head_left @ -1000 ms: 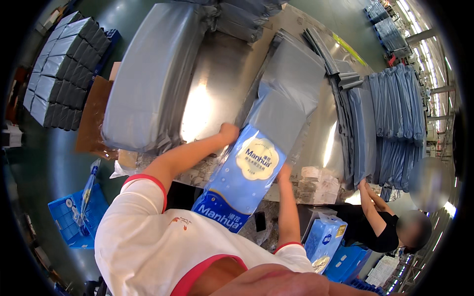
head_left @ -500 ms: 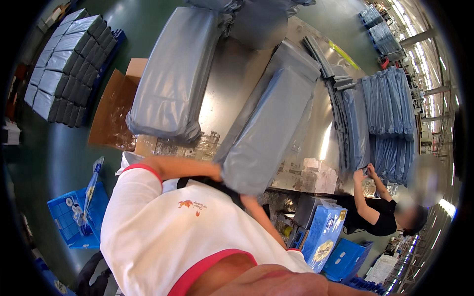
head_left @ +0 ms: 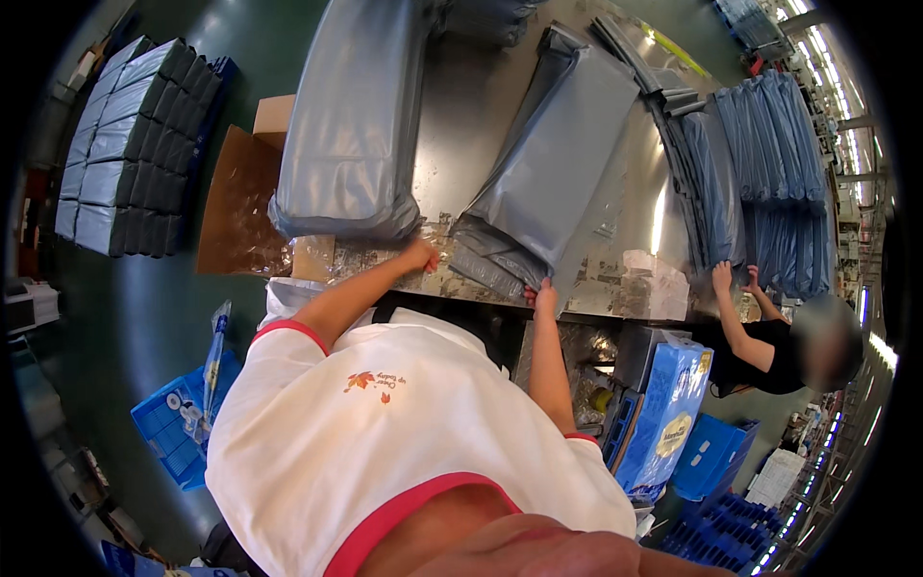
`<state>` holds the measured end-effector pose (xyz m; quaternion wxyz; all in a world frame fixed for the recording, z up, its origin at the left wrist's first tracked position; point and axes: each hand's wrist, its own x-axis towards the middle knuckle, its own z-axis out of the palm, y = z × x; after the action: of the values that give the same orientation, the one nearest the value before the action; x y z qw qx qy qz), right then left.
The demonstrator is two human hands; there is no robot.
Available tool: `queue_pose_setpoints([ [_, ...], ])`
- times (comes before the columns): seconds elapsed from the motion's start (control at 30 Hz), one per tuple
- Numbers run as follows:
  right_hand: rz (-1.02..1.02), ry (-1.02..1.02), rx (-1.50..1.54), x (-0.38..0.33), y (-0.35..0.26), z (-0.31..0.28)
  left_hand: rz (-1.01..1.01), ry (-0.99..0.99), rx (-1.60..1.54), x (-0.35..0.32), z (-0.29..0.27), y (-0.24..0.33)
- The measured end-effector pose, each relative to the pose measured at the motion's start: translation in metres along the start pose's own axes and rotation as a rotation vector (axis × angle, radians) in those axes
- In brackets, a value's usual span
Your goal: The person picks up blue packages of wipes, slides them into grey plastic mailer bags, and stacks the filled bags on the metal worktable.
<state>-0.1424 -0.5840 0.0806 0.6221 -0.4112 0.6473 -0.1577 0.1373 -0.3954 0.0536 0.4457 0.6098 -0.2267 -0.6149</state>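
A long grey plastic bag (head_left: 562, 154) with a bulky filling lies slantwise on the metal table, its near end loose and wrinkled. My right hand (head_left: 541, 293) pinches that loose plastic at the near right corner, by the table edge. My left hand (head_left: 420, 256) is above the near part of the table, fingers curled, a little left of the bag and apart from it. Nothing shows in its fingers. To its upper left lies a stack of filled grey bags (head_left: 351, 135), close to the hand.
The metal table (head_left: 461, 115) has worn tape along its near edge. Flat grey bags (head_left: 673, 163) lie at the right, beside hanging blue-grey bags (head_left: 774, 144) handled by a co-worker (head_left: 760, 337). A cardboard box (head_left: 236, 207) stands left, a blue-wrapped carton (head_left: 668, 418) right.
My hands have moved apart from the bag's near end; the left has come off it, the right now grips its corner. The bag's near end has gone from raised and smooth to lying wrinkled.
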Motion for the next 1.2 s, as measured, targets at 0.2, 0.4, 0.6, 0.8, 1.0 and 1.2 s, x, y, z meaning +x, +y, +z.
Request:
queue_pose_setpoints([
  [0.2,0.137,0.049,0.297,-0.011,-0.003,-0.011,-0.212,0.091,-0.39,-0.128,-0.092,-0.056],
  [0.4,0.179,-0.201,0.164,-0.019,-0.03,-0.027,0.175,1.65,0.723,-0.295,-0.307,-0.051],
  [0.6,-0.806,0.388,-0.8,-0.035,-0.051,-0.053,0.587,1.782,1.015,-0.237,-0.139,0.217],
  [0.8,-1.513,0.138,-1.549,-0.055,-0.115,-0.029,1.109,0.245,1.251,-0.076,0.031,0.239],
  [1.0,-1.604,-0.233,-1.709,-0.031,-0.108,-0.03,1.237,-0.13,1.637,0.052,0.018,0.164],
  [1.2,-1.495,-0.228,-1.505,-0.023,-0.099,-0.046,1.132,-0.124,2.106,0.056,0.006,0.124],
])
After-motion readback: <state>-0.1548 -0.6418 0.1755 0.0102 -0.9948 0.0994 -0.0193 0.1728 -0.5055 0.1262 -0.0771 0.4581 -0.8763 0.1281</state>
